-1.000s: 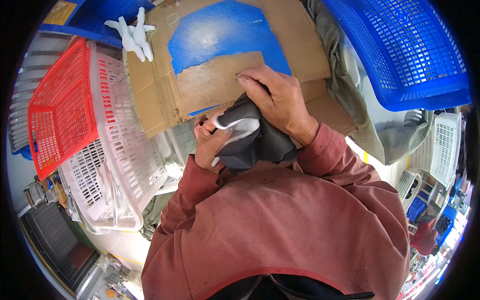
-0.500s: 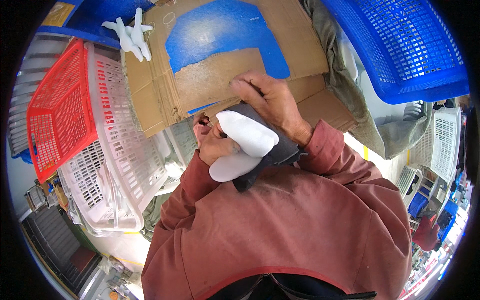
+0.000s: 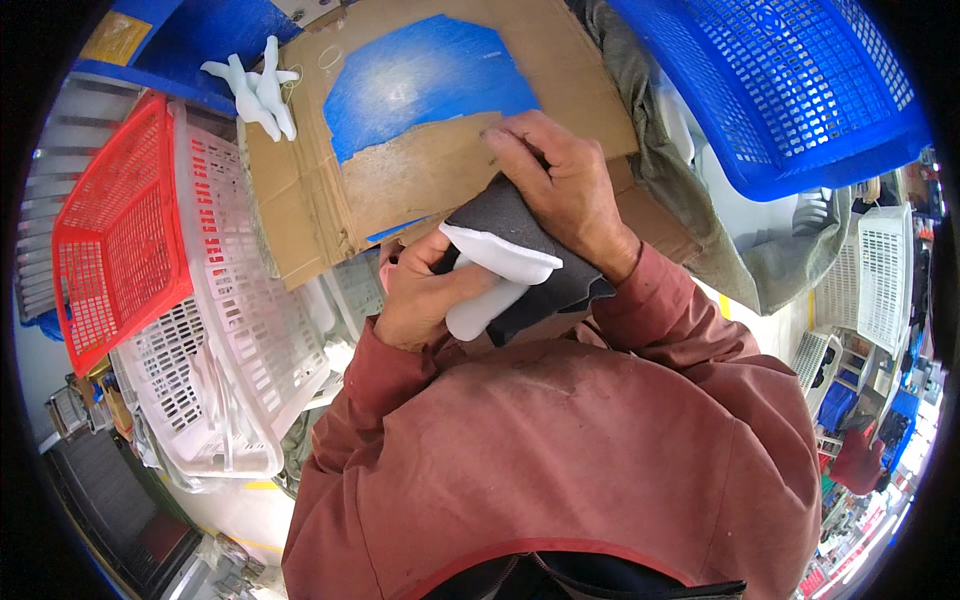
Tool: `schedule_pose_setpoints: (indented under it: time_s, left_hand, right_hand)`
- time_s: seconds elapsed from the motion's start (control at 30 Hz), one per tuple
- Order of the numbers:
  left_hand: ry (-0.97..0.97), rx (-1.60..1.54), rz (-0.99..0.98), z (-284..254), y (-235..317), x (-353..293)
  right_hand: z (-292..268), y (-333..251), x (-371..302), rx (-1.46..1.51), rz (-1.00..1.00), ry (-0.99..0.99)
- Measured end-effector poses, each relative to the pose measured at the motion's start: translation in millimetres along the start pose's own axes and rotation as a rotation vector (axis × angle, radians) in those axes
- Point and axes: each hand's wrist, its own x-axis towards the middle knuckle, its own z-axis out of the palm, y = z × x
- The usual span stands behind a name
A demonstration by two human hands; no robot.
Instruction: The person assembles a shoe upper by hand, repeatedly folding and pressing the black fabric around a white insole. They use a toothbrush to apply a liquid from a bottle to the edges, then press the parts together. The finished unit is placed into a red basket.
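Left grip (image 3: 418,300) pinches a white piece (image 3: 476,312), right grip (image 3: 572,192) clutches the dark cloth (image 3: 508,215) on it, just off a scuffed blue counter (image 3: 425,78) with cardboard (image 3: 287,205) on top; red basket (image 3: 125,235) left, blue basket (image 3: 800,95) right.

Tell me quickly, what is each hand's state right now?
Left hand: closed, holding a smooth white piece.
Right hand: closed, holding dark grey cloth.

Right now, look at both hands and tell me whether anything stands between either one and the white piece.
The dark cloth stands between the right hand and the white piece, covering part of it. Nothing visible stands between the left hand and that piece.
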Motion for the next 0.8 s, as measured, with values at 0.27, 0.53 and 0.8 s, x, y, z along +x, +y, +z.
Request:
schedule_pose_setpoints:
  time_s: [0.27, 0.53, 0.8]
  left_hand:
    - [-0.014, -0.372, 0.169, 4.3, -20.9, -2.7]
    - [0.061, -0.108, 0.242, 13.6, -8.2, -12.6]
    - [0.066, -0.607, 0.388, 0.1, -4.7, 5.3]
  right_hand:
    - [22.1, 30.3, -20.9, 0.111, -0.051, 0.010]
    - [32.8, 44.8, -49.3, 0.136, 0.271, -0.318]
    - [-58.8, -6.8, -21.0, 0.929, 0.597, -0.190]
